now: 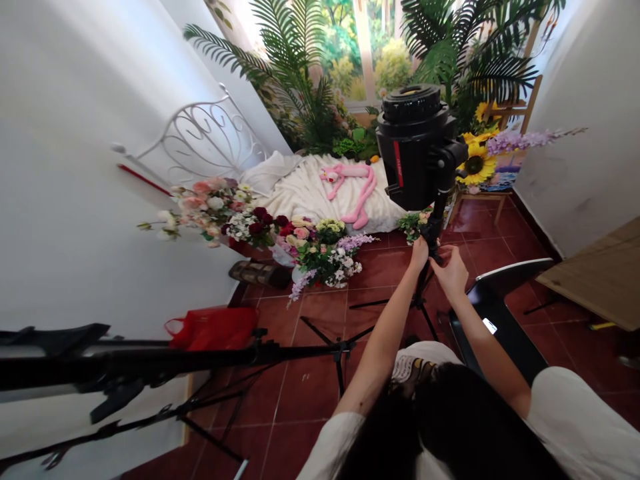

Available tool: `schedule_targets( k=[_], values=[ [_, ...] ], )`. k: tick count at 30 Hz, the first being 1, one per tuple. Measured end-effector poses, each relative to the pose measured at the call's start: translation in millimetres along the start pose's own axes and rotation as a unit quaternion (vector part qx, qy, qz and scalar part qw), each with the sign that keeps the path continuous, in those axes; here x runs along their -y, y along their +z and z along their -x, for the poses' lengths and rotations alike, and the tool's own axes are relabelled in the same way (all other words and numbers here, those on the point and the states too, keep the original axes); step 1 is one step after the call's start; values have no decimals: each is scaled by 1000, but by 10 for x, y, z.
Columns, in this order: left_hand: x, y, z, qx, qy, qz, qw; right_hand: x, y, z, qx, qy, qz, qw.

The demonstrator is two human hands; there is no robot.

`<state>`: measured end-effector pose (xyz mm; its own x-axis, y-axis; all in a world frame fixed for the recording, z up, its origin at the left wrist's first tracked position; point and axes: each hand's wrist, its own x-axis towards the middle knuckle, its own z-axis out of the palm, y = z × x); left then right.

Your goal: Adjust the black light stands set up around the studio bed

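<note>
1. Two bare hands meet at the upper section of a black light stand point(441, 204), one on either side of its upright, above a red tiled floor point(300, 393).

2. The stand carries a black studio light point(413, 157) with a red stripe; it sits above the hands in view, its barrel nearly upright, the ribbed end uppermost.

3. The left hand point(421, 255) comes from the left, fingers curled closed around the stand by its dark collar point(430, 232); the fingertips on the far side are hidden.

4. The right hand point(451, 268) comes from the right, slightly lower, thumb and bent fingers pinched on the stand just under the collar; exactly which part they grip is too small to tell.

5. The key line is the stand's long axis: it rises between the hands, tipping a little right toward the top. Both hands touch it, so neither is clearly nearer, though the left sits higher, closer to the collar.

6. Beyond the light, a pink plush toy point(356, 171) lies on a cream blanket point(293, 197); a black chair point(515, 347) stands to the right, near a wooden desk point(600, 270).
</note>
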<state>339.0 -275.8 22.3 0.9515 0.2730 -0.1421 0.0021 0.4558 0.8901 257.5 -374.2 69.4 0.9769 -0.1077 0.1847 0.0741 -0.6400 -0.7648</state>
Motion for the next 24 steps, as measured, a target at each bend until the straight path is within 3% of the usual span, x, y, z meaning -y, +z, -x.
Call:
schedule_targets(
  k=[11,15,19,21,24],
  values=[
    [-34,-3,28,33,6,-1,999,19,-102,-60,13,66,51,996],
    [-6,-10,10,28,9,-4,1000,-148,-55,-210,35,83,-91,992],
    [49,-24,-27,19,1,-10,1000,-263,8,-341,107,168,-282,938],
    [82,-23,-50,14,4,-12,1000,-271,24,-363,133,196,-329,914],
    [131,-19,-69,7,19,-29,999,-252,27,-350,132,200,-359,902]
  ],
)
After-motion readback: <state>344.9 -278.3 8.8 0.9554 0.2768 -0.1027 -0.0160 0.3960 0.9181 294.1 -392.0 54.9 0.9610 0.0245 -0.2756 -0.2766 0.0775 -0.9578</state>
